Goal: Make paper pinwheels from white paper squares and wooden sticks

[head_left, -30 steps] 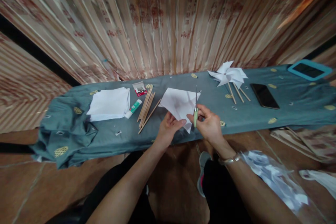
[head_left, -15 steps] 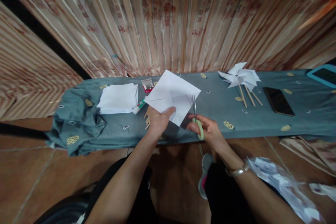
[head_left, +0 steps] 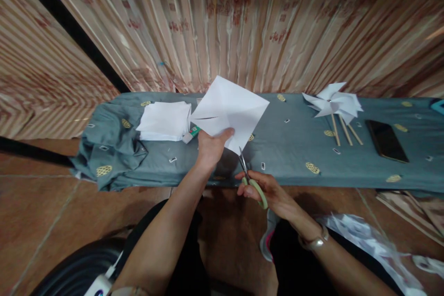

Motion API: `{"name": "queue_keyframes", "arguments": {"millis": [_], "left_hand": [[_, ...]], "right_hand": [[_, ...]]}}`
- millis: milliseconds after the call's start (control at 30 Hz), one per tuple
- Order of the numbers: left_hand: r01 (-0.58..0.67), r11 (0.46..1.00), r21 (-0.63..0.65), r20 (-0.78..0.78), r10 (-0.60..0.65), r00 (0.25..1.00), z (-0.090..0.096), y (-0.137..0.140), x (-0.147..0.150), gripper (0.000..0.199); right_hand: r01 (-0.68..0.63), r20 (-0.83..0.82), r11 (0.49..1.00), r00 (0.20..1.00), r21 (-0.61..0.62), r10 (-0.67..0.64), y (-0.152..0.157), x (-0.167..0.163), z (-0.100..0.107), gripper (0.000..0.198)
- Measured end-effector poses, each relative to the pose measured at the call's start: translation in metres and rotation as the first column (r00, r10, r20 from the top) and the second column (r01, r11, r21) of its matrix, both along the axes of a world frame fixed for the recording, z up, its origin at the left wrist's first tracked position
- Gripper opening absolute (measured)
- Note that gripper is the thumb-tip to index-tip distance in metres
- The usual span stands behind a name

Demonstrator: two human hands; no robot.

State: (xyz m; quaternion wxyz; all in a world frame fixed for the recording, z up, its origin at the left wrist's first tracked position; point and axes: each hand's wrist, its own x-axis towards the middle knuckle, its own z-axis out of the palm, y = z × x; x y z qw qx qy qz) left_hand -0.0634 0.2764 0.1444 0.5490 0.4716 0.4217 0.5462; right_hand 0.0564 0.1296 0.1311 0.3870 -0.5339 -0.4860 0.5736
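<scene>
A white square sheet of paper (head_left: 239, 106) with a slit in its left corner is pinched by my left hand (head_left: 212, 148), thumb on top, above the cloth-covered table. My right hand (head_left: 265, 189) has its fingers in the pale green handles of a pair of scissors (head_left: 255, 187). The tips of the blades are at the paper's lowest corner, slightly parted. Behind my left hand a green and white tube (head_left: 192, 134) is partly hidden by the paper.
A stack of white paper (head_left: 164, 120) lies at left. White paper pinwheels (head_left: 335, 101) on wooden sticks and a dark phone (head_left: 386, 141) lie at right on the grey-green cloth (head_left: 287, 148). A patterned curtain (head_left: 225, 23) hangs behind; a plastic bag (head_left: 371, 240) is on the floor.
The scissors have moved from the paper's right corner down to its lowest corner. The paper is raised a little and its slit gapes wider. My view has shifted slightly.
</scene>
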Motion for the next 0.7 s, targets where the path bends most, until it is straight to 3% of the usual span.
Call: {"name": "queue_keyframes", "arguments": {"millis": [167, 367, 700], "left_hand": [[0.021, 1.0, 0.009, -0.025, -0.02, 0.999, -0.0035, -0.0049, 0.0038, 0.032], [0.032, 0.999, 0.031, -0.04, -0.03, 0.999, -0.0028, -0.0064, 0.0037, 0.048], [0.049, 0.998, 0.032, -0.004, -0.049, 0.999, 0.0007, -0.0109, 0.0059, 0.051]], "right_hand": [[0.036, -0.035, 0.999, 0.999, 0.008, -0.036, 0.0035, -0.0013, -0.0004, 0.048], [0.04, -0.04, 0.999, 0.998, 0.011, -0.04, 0.0026, 0.0001, -0.0025, 0.047], [0.072, -0.045, 0.997, 0.996, 0.016, -0.071, 0.0033, 0.0006, -0.0048, 0.045]]}}
